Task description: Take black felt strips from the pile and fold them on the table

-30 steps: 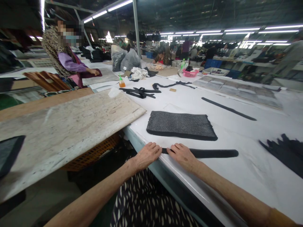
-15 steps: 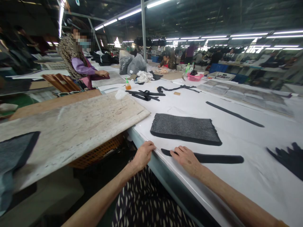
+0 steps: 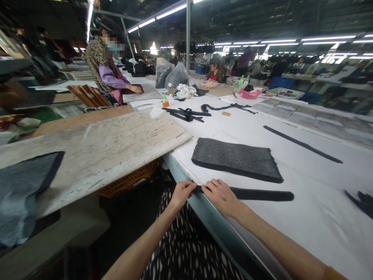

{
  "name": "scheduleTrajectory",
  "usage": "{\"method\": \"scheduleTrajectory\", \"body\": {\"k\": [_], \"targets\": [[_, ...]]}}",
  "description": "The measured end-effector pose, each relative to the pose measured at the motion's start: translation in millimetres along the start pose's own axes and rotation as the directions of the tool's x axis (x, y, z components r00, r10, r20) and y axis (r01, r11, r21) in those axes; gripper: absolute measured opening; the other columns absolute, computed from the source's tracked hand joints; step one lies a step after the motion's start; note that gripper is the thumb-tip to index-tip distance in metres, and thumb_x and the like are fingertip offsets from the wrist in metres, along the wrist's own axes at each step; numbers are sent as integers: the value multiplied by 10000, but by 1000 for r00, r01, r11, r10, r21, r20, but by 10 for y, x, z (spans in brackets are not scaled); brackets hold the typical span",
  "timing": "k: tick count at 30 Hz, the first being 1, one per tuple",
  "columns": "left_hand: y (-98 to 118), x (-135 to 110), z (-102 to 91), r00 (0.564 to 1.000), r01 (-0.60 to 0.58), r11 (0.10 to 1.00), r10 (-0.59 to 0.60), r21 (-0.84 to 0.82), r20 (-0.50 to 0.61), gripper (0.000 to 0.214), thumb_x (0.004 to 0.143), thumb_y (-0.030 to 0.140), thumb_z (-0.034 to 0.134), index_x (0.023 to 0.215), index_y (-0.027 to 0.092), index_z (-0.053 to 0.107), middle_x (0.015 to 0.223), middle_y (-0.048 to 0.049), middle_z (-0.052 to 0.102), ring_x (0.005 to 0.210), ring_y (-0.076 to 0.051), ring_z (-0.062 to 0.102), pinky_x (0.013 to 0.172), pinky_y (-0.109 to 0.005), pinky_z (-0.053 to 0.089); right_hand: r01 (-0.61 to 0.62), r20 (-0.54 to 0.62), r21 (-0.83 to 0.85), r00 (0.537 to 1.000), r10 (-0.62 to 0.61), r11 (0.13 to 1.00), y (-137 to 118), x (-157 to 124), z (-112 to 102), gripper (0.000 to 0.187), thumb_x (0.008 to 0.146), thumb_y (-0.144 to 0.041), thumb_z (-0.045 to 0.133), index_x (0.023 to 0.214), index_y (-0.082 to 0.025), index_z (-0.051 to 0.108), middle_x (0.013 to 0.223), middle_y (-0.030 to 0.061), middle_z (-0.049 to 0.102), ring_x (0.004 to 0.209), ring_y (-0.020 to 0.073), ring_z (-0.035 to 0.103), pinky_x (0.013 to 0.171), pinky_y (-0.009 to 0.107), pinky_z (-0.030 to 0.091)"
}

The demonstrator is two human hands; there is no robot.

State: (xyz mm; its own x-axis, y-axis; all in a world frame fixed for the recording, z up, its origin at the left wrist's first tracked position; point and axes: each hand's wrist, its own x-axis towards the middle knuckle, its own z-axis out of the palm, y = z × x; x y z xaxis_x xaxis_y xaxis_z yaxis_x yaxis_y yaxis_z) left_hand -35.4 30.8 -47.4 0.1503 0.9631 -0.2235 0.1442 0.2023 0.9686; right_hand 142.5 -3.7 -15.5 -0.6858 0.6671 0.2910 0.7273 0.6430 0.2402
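A long black fabric strip [image 3: 262, 194] lies along the near edge of the white table [image 3: 314, 217]. My left hand [image 3: 182, 193] is at the table's edge with its fingers curled round the strip's left end. Just to the right, my right hand [image 3: 222, 195] lies flat on the strip, fingers stretched out towards the left hand. A grey knitted panel [image 3: 236, 158] with a dark hem lies flat a little beyond both hands.
A pale stone-patterned board [image 3: 96, 144] juts out on the left over an orange crate [image 3: 128, 181], with another grey panel [image 3: 23, 190] on it. Further back lie a second black strip [image 3: 303, 144], a heap of black strips [image 3: 186, 113] and a small bottle [image 3: 165, 102]. A person [image 3: 110, 74] works at the far left.
My left hand has gone from resting on the table edge to closing on the strip's left end. The right hand has slid slightly left along the strip. The view has turned left.
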Motion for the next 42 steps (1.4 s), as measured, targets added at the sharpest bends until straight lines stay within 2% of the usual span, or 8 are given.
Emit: {"method": "scheduleTrajectory", "body": {"k": [7, 12, 21, 27, 33, 38, 42], "targets": [[-70, 7, -37, 999, 42, 994, -39, -105, 34, 308, 578, 436, 645, 502, 141, 592, 437, 10, 491, 436, -91, 408, 473, -233, 316, 86, -24, 7, 996, -86, 996, 149, -130, 57, 111, 856, -75, 485, 898, -123, 575, 819, 42, 541, 732, 176, 448, 651, 305, 352], [-206, 14, -108, 996, 87, 988, -88, -126, 3, 318, 569, 444, 668, 504, 141, 598, 439, 8, 496, 423, -87, 405, 456, -232, 295, 47, -56, 44, 997, -45, 998, 231, -298, 47, 161, 857, -56, 452, 937, -107, 583, 828, 61, 560, 741, 183, 465, 664, 310, 377], [-518, 67, -278, 985, 149, 986, -155, -78, -79, 335, 538, 463, 679, 526, 136, 609, 442, 10, 492, 415, -86, 407, 414, -221, 279, 41, -108, 41, 994, -36, 998, 338, -595, -31, 260, 859, -18, 357, 955, -99, 585, 843, 87, 577, 761, 185, 491, 673, 312, 401], [-697, 9, -451, 964, 212, 977, -212, -13, -160, 345, 556, 475, 659, 522, 141, 583, 434, 25, 468, 391, -78, 376, 391, -212, 260, 79, -68, 21, 995, -77, 997, 361, -720, -47, 288, 839, 1, 355, 998, -91, 578, 862, 96, 573, 782, 195, 500, 689, 330, 401], [-837, 22, -636, 938, 264, 961, -235, 84, -253, 301, 606, 422, 652, 521, 148, 562, 405, 45, 431, 348, -69, 336, 375, -213, 224, 164, -27, -52, 986, -166, 985, 241, -501, -9, 236, 847, -7, 404, 984, -84, 580, 858, 78, 555, 762, 182, 476, 674, 322, 381], [-932, -10, -818, 906, 321, 934, -253, 159, -340, 308, 632, 415, 652, 518, 149, 547, 400, 48, 413, 338, -70, 316, 372, -216, 220, 213, -12, -26, 977, -213, 977, 76, -196, 16, 174, 863, -44, 422, 913, -115, 573, 840, 57, 527, 741, 171, 445, 633, 309, 352], [-940, -75, -977, 886, 352, 907, -244, 231, -394, 271, 685, 374, 584, 518, 167, 536, 411, 32, 414, 347, -96, 352, 374, -225, 255, 224, -26, -8, 974, -224, 975, 32, -123, 44, 159, 861, -47, 424, 885, -121, 563, 839, 54, 515, 743, 169, 433, 626, 306, 339]]}}
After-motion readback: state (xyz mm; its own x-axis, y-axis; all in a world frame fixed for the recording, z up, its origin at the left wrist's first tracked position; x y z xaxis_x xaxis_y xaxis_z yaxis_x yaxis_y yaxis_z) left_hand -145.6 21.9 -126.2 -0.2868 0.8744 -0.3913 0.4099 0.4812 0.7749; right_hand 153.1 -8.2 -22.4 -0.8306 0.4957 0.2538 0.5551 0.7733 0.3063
